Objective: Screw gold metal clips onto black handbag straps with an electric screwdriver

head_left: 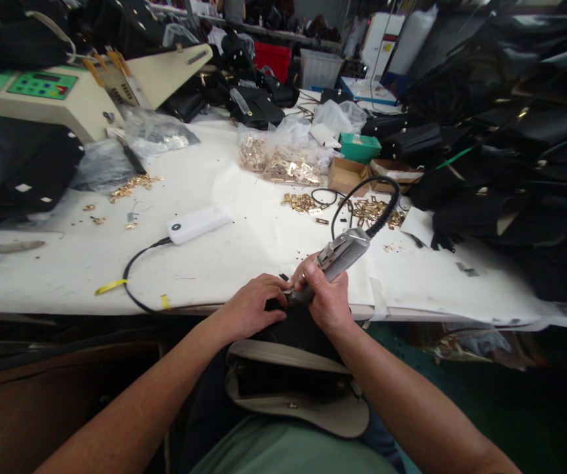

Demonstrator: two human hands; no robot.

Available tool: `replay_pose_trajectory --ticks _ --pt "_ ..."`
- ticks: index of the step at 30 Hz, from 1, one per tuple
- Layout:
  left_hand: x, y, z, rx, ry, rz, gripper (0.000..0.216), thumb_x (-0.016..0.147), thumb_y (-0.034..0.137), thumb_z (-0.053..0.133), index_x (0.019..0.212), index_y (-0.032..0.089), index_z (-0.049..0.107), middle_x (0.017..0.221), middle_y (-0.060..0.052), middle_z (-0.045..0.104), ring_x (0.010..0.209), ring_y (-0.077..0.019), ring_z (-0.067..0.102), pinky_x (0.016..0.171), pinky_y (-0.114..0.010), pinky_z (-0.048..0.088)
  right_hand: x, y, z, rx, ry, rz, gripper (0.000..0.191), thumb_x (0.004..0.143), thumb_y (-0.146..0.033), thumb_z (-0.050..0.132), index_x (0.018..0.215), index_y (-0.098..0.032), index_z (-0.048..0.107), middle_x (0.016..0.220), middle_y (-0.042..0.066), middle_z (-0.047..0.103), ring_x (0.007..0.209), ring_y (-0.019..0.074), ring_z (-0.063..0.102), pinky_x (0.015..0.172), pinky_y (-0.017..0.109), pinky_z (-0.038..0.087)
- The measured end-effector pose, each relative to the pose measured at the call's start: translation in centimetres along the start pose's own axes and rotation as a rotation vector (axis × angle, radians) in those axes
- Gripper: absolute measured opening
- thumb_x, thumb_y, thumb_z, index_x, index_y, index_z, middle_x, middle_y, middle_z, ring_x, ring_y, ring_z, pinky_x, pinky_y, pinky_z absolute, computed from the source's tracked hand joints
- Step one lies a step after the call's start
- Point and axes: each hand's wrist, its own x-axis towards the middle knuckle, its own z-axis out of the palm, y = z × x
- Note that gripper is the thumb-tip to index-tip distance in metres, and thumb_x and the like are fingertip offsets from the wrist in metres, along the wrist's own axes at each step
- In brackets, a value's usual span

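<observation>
My right hand is wrapped around a grey power screwdriver with a lever on its side. The tool tilts down to the left, its tip at the dark edge of a black bag near the front of the table. Opposite the tip, my left hand grips the bag's edge between thumb and fingers. The bag rests on my lap, its mouth open and its beige lining showing. My fingers and the tool hide the exact spot where the tip meets the bag.
A black cable loops from the screwdriver across the white table. Gold hardware lies near cardboard boxes and plastic bags of metal parts. A white power bank is at left. Black bags are piled right.
</observation>
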Motion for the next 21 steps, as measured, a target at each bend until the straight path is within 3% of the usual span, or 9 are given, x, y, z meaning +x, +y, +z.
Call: replay_pose_trajectory --ticks 21 --pt "0.13 0.42 0.80 -0.008 0.108 -0.014 0.005 0.081 0.019 0.075 0.082 0.024 0.074 0.114 -0.003 0.072 0.112 -0.0211 0.063 0.101 -0.038 0.051 0.37 -0.58 0.24 0.044 0.034 -0.048 0.041 0.083 -0.052 0.074 0.067 -0.021 0.054 0.055 -0.002 0.055 0.050 0.0138 0.051 0.053 0.029 0.043"
